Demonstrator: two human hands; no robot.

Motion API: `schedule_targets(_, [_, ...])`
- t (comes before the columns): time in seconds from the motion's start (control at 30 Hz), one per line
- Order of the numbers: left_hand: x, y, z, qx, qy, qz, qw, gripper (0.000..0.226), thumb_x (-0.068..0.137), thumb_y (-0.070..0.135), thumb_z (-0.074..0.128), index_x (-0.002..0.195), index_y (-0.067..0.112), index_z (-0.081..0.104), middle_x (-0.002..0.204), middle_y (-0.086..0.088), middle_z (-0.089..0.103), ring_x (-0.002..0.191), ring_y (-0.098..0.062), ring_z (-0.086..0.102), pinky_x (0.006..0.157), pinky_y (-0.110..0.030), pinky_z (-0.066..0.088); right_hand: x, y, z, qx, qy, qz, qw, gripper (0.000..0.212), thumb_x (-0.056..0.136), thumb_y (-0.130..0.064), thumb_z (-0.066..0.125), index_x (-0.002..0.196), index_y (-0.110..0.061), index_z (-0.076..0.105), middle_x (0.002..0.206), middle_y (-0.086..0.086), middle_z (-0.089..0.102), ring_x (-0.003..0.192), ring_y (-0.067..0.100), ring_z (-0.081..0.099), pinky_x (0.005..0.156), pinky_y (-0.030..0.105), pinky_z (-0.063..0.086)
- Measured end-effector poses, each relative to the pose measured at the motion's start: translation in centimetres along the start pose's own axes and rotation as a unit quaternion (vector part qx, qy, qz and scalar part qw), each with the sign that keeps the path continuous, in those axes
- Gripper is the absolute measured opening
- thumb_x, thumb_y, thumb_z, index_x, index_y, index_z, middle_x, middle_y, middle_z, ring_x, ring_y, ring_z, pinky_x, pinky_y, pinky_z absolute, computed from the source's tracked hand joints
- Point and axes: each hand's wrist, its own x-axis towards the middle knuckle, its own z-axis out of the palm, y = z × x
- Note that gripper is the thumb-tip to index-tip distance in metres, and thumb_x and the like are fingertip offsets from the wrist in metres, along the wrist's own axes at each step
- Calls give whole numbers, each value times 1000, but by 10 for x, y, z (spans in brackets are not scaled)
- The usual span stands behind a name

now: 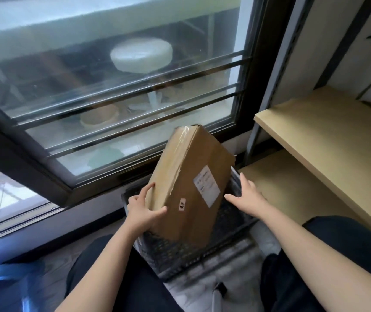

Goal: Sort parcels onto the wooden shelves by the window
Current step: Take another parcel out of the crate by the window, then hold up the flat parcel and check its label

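Observation:
A brown cardboard parcel [189, 183] with a white label stands tilted in a black mesh crate [180, 255] on the floor below the window. My left hand [143, 209] grips the parcel's lower left edge, thumb on its front face. My right hand [246, 194] is spread open just right of the parcel, fingers apart, close to its side; contact is unclear. The wooden shelves [328, 136] stand to the right, with an upper board and a lower board [292, 190], both bare where visible.
A large dark-framed window [112, 86] with horizontal bars fills the left and centre. A grey metal upright [267, 104] holds the shelves. My dark-trousered knees flank the crate. Something blue [2, 287] lies at the lower left.

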Motion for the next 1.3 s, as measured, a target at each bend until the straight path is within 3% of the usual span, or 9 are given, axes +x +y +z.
schedule_targets(0.1, [-12, -1, -6, -83, -14, 40, 996, 84, 70, 47, 81, 142, 57, 38, 133, -8, 47, 119, -23, 54, 92, -33, 55, -11, 1, 2, 87, -5, 30, 996, 116, 76, -69, 61, 155, -21, -8, 164, 8, 12, 145, 33, 26, 111, 48, 34])
schedule_targets(0.23, [-35, 6, -12, -181, -45, 61, 980, 82, 79, 36, 78, 149, 46, 36, 122, -6, 59, 106, -13, 64, 72, -18, 57, -24, 6, 4, 291, -15, 42, 956, 132, 53, -84, 67, 155, -24, 9, 155, 3, 38, 135, 26, 44, 110, 45, 38])
schedule_targets(0.37, [-49, 8, -13, -284, -57, 40, 956, 89, 65, 46, 78, 146, 47, 41, 126, -12, 67, 113, -23, 69, 89, -37, 57, -53, -2, -1, 448, -49, -23, 892, 78, 74, -58, 70, 139, -22, 45, 125, -6, 65, 107, 10, 62, 87, 28, 49])
schedule_targets(0.53, [-65, 24, -15, -351, -82, 69, 930, 87, 70, 40, 79, 149, 41, 42, 137, -8, 65, 127, -27, 60, 108, -55, 45, -78, -6, -17, 553, -103, -51, 825, 79, 59, -59, 81, 123, -17, 65, 114, 8, 74, 109, 27, 67, 102, 44, 47])
schedule_targets(0.77, [-86, 61, -10, -373, -88, 141, 913, 88, 76, 42, 75, 154, 36, 35, 145, -5, 59, 130, -28, 59, 104, -53, 49, -103, -8, -41, 623, -61, -108, 772, 45, 84, -50, 61, 118, -21, 66, 98, 3, 78, 86, 18, 74, 71, 32, 55])
schedule_targets(0.87, [-94, 75, -10, -384, -94, 153, 905, 70, 85, 34, 59, 151, 39, 37, 143, -4, 60, 118, -22, 67, 79, -40, 61, -117, -12, -49, 631, -51, -114, 766, 40, 90, -44, 55, 119, -20, 65, 96, 2, 78, 84, 17, 74, 71, 33, 53])
schedule_targets(0.97, [-109, 88, -14, -393, -122, 159, 897, 62, 87, 30, 49, 147, 38, 42, 133, -5, 64, 89, -11, 74, 53, -20, 56, -133, -16, -55, 645, -44, -111, 755, 43, 90, -43, 56, 124, -18, 64, 101, 5, 77, 88, 19, 74, 71, 32, 55])
schedule_targets(1.13, [-127, 117, -34, -390, -123, 184, 894, 68, 75, 48, 62, 141, 42, 50, 133, 1, 69, 105, -16, 72, 66, -30, 60, -169, -30, -84, 642, -16, -121, 757, 44, 89, -49, 59, 125, -23, 62, 104, 4, 77, 98, 22, 71, 81, 37, 52])
schedule_targets(1.3, [-144, 171, -57, -420, -90, 162, 888, 51, 74, 36, 66, 124, 28, 59, 91, 4, 81, 73, -12, 76, 50, -28, 58, -202, -52, -130, 639, 24, -166, 751, 49, 83, -54, 60, 127, -33, 59, 116, 3, 73, 108, 24, 67, 89, 42, 51])
